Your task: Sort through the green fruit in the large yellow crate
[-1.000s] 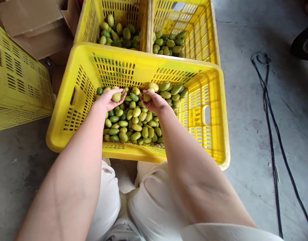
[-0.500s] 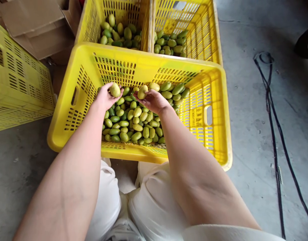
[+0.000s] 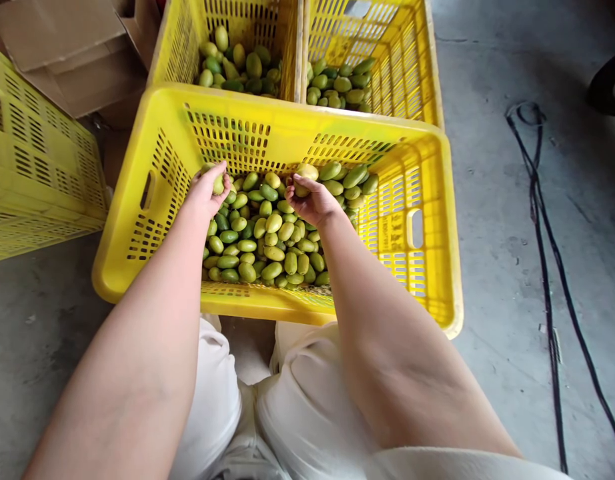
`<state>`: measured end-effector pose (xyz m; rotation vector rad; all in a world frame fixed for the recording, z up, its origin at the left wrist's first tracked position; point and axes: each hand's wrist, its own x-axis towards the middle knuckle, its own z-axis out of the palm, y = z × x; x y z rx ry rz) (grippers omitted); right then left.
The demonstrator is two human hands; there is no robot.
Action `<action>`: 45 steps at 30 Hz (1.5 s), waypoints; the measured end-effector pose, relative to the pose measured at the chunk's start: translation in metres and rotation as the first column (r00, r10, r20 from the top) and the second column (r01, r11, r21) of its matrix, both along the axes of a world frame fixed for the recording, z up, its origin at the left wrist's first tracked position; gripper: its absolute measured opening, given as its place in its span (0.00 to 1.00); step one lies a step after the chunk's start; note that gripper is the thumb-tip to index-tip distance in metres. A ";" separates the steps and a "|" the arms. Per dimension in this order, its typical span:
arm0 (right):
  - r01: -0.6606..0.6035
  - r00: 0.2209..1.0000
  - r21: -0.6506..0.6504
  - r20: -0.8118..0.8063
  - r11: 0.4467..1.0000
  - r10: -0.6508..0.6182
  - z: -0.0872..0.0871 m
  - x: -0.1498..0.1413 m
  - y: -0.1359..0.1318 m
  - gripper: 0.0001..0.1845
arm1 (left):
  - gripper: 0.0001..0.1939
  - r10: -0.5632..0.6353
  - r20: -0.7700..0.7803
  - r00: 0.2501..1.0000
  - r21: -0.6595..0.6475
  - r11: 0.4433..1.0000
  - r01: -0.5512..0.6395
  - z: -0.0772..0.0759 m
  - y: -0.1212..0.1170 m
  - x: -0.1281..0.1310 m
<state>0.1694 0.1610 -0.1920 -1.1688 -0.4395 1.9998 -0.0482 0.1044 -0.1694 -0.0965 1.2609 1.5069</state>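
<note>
A large yellow plastic crate (image 3: 427, 280) sits on the floor in front of my knees, holding a heap of small green and yellow-green oval fruits (image 3: 267, 233). My left hand (image 3: 206, 190) is inside the crate near its far left corner, fingers curled round one yellowish fruit (image 3: 218, 183). My right hand (image 3: 312, 198) is over the middle of the heap, fingers closed on another fruit (image 3: 301, 191) that is mostly hidden.
Two more yellow crates (image 3: 187, 40) (image 3: 412, 60) stand behind, each with fruit of the same kind. Another yellow crate (image 3: 32, 173) lies at the left beside flattened cardboard (image 3: 72, 47). Black cables (image 3: 542, 267) run along the concrete floor at the right.
Both hands had lifted a fruit into view half a second ago; now each has closed round its fruit and dropped slightly, the left drifting toward the crate's left wall.
</note>
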 end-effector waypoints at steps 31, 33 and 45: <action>-0.078 0.997 -0.017 -0.018 0.997 0.078 0.005 0.000 -0.002 0.09 | 0.06 0.015 0.037 0.999 -0.011 1.000 -0.015 0.003 0.003 0.003; -0.073 0.997 -0.064 -0.041 0.995 0.071 0.006 -0.002 -0.002 0.06 | 0.05 0.046 0.063 0.997 -0.011 0.999 -0.046 0.008 0.004 0.005; -0.055 0.998 0.036 0.019 0.998 0.054 -0.008 -0.002 0.001 0.11 | 0.13 0.117 -0.076 0.990 -0.017 0.993 -0.119 0.003 0.001 0.001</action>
